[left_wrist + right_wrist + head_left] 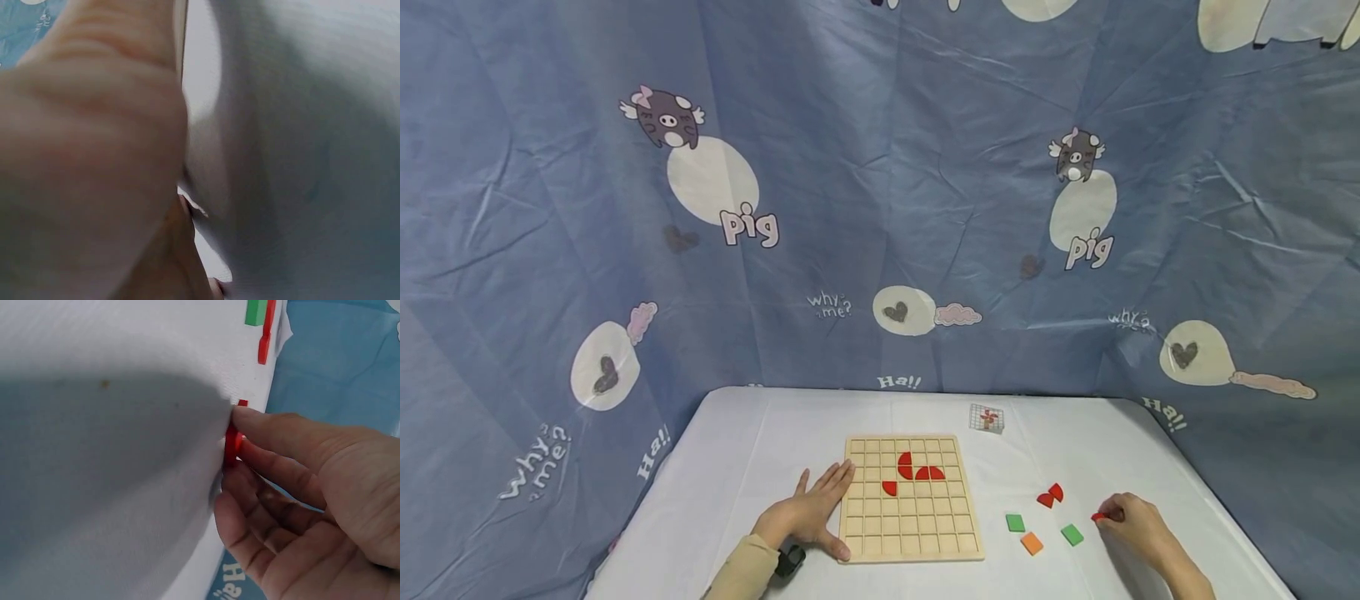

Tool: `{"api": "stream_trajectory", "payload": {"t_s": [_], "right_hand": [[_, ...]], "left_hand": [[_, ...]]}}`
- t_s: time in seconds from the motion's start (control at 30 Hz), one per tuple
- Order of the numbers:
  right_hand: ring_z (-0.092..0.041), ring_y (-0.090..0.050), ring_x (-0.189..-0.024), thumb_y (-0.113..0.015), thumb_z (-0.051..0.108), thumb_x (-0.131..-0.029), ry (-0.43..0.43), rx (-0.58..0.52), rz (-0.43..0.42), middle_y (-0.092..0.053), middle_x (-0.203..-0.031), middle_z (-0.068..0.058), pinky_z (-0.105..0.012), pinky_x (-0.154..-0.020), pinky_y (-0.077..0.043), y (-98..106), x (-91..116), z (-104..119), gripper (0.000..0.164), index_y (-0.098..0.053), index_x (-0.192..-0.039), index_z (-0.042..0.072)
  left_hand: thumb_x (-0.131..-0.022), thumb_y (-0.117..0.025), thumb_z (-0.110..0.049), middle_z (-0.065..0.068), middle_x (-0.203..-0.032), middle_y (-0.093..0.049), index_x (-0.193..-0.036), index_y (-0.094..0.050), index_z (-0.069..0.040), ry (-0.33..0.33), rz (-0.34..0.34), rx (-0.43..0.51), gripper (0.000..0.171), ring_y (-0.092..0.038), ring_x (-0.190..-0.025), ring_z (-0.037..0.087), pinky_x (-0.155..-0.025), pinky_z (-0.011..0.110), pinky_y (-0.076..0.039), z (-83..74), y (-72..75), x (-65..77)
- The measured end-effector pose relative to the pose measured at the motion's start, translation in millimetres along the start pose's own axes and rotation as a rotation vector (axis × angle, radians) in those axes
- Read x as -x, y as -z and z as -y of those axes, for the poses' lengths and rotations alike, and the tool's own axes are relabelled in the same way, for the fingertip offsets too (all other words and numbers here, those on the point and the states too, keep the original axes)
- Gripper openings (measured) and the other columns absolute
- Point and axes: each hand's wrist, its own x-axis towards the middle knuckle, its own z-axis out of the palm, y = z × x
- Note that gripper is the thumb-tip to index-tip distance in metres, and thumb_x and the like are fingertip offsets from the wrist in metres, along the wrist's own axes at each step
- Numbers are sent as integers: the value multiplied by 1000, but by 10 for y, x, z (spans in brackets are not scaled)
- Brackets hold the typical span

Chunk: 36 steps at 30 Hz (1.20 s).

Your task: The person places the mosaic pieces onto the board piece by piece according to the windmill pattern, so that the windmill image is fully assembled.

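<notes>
A wooden grid board point(910, 527) lies on the table, with several red quarter-round pieces point(889, 487) set in its upper squares. Spread along the board's left edge, my left hand point(808, 510) rests with straight fingers, the fingertips at the upper edge and the thumb at the lower left corner. Off to the right of the board, my right hand point(1137, 527) pinches a red piece point(232, 444) between thumb and fingers, close over the white cloth. In the left wrist view the hand fills the left side and hides the board almost wholly.
Between board and right hand lie two red quarter-round pieces point(1056, 492), a green square point(1015, 522), another green square point(1072, 535) and an orange square point(1032, 543). A small grid card with a red figure point(987, 418) sits behind the board. A blue patterned curtain point(865, 208) surrounds the table.
</notes>
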Motion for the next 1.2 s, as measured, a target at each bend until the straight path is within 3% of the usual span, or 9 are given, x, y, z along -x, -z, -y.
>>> {"api": "stream_trajectory", "payload": {"t_s": [0.2, 0.57, 0.8, 0.9, 1.03, 1.2], "right_hand": [[-14, -48, -66, -74, 14, -83, -66, 5, -3, -56, -70, 0, -29, -58, -41, -34, -68, -9, 18, -60, -80, 3], [-15, -48, -66, -71, 18, -85, -106, 1, -14, -56, -70, -1, -27, -56, -38, -93, -123, -48, 23, -54, -81, 4], [-17, -54, -75, -74, 39, -83, -106, -10, 78, -60, -79, -4, -34, -62, -47, -39, -103, -63, 42, -58, -93, 1], [-18, -57, -80, -78, 27, -80, -42, -5, 96, -62, -86, -4, -38, -68, -50, -6, -107, -50, 38, -63, -101, -1], [-15, -56, -80, -75, 8, -79, 18, 1, 94, -61, -86, -2, -37, -69, -50, -1, -122, -28, 24, -67, -100, 0], [-13, -57, -76, -73, 4, -79, 20, -8, 49, -63, -81, -1, -33, -66, -50, -25, -146, -15, 15, -67, -92, 0]], "left_hand": [[-56, -77, -66, 12, -164, -3, -155, -5, -6, -5, -1, -4, 136, -6, -150, 34, -115, 67, 0, -2, 2, 1], [-56, -77, -66, 12, -164, -3, -155, -5, -6, 1, 1, -3, 137, -5, -151, 33, -115, 67, 0, -8, 6, 1], [-56, -76, -67, 12, -164, -3, -155, -4, -7, -4, 8, -1, 137, -6, -151, 34, -115, 67, 0, 8, -20, -14], [-56, -76, -68, 12, -164, -3, -155, -4, -6, -7, 9, 0, 137, -6, -150, 34, -115, 67, 0, 16, -27, -17], [-56, -76, -68, 12, -164, -3, -155, -5, -7, -4, 5, -2, 137, -6, -150, 34, -115, 67, 0, 23, -29, -20], [-55, -76, -67, 12, -164, -4, -155, -5, -7, -1, 1, 1, 137, -6, -151, 33, -115, 67, 0, 18, -19, -23]]}}
